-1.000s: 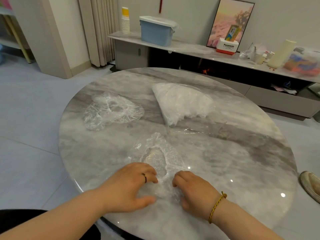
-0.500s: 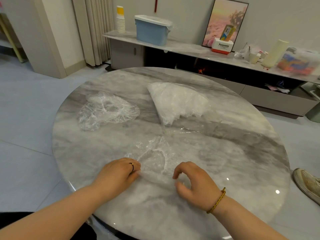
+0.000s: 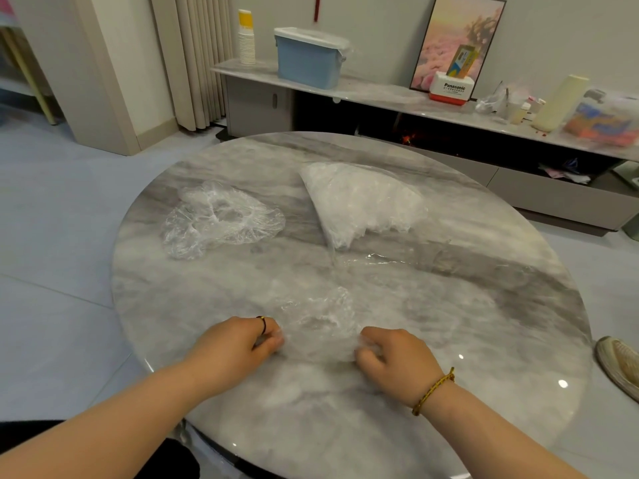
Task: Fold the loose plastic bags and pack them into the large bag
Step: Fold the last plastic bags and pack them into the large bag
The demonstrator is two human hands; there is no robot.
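Note:
A thin clear plastic bag (image 3: 318, 319) lies crumpled on the round marble table (image 3: 466, 305) near its front edge. My left hand (image 3: 238, 344) pinches the bag's left edge with curled fingers. My right hand (image 3: 394, 361) grips the bag's right edge, fingers curled round the plastic. Further back on the left lies a pile of loose clear bags (image 3: 218, 219). The large bag (image 3: 359, 202), stuffed white with folded plastic, lies at the back centre, its clear open end (image 3: 373, 259) spread flat toward me.
A low marble console (image 3: 380, 95) behind the table carries a blue lidded box (image 3: 311, 58), stacked paper cups (image 3: 246, 38) and a framed picture (image 3: 456, 43). A shoe (image 3: 619, 368) lies on the floor at the right.
Both hands have spread apart to the two sides of the near bag and closed on its edges. The bag is stretched wider and flatter between them.

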